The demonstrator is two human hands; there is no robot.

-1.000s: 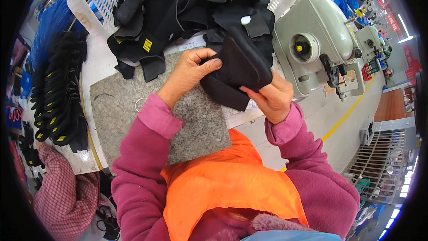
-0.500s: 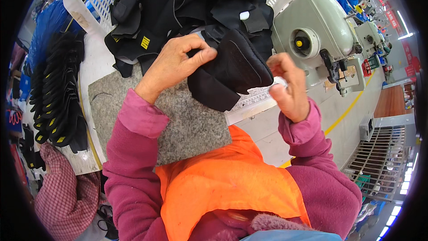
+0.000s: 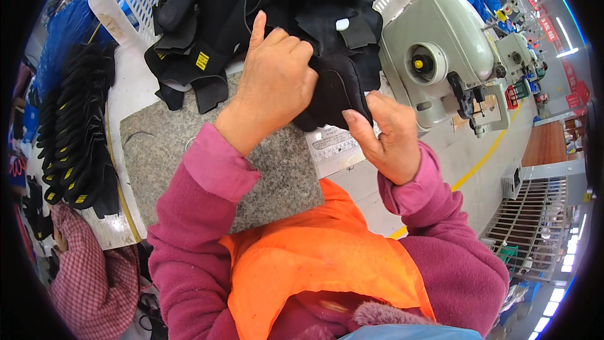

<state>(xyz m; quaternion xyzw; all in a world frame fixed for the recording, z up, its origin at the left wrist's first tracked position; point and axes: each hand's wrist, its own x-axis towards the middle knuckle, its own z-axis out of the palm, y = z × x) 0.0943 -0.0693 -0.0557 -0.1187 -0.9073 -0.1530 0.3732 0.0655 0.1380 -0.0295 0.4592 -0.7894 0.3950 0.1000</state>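
A black padded fabric piece (image 3: 336,91) with a curved seam and a thick rounded edge is held up between my hands, in front of the pile. My left hand (image 3: 274,82) is closed on its left side, fingers curled in and thumb sticking up; the fingertips are hidden. At the lower right edge of the piece, my right hand (image 3: 390,135) pinches it between thumb and fingers. Below my left hand lies a grey speckled mat (image 3: 233,176). A ruler-like printed strip (image 3: 333,145) shows under the piece.
Black cut pieces (image 3: 214,25), some with yellow labels, pile up ahead between white plastic crate walls (image 3: 126,0). A pale green sewing machine (image 3: 447,50) stands at right. Stacked black pieces (image 3: 75,132) line the left, above a checked cloth (image 3: 94,277).
My left hand has moved right and turned, its thumb now pointing up. My right hand has come in from beside the piece and taken its edge. The piece has turned and shifted slightly.
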